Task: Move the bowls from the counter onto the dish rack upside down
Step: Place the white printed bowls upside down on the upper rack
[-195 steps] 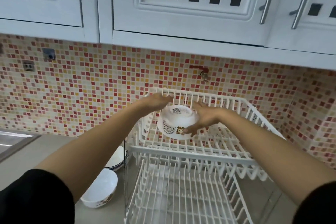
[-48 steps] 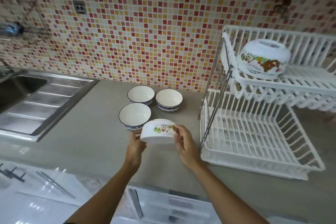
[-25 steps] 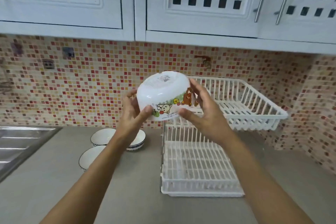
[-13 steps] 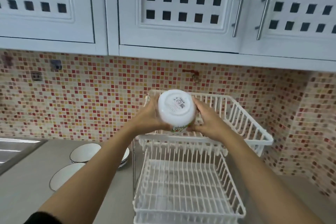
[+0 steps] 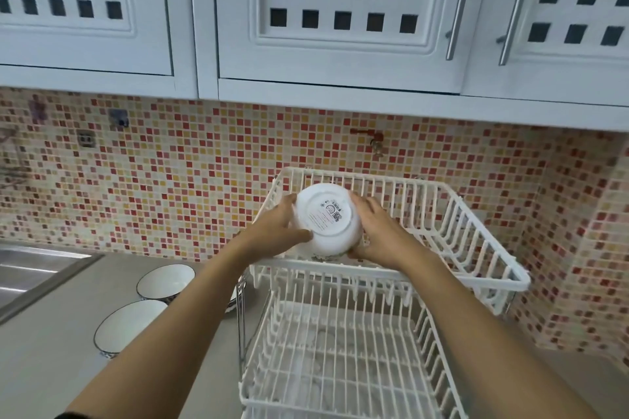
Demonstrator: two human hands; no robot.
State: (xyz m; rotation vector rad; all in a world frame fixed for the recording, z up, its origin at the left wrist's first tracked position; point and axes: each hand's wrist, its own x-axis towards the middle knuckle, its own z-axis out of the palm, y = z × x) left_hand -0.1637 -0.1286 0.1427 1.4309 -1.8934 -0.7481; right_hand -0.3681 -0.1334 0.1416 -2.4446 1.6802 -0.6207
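Note:
A white bowl with a printed label on its base is held upside down between my left hand and my right hand. It sits low over the front left of the white dish rack's top tier, and I cannot tell if it touches the wires. Two blue-rimmed white bowls stand upright on the counter left of the rack. A third bowl shows only as a sliver behind my left forearm.
The rack's lower tier holds nothing. A steel sink lies at the far left of the grey counter. White wall cabinets hang above the mosaic tile wall, with a red tap behind the rack.
The bowl was lifted from the counter, turned base up, and carried to the rack. In the last half second both hands lowered it further into the top tier.

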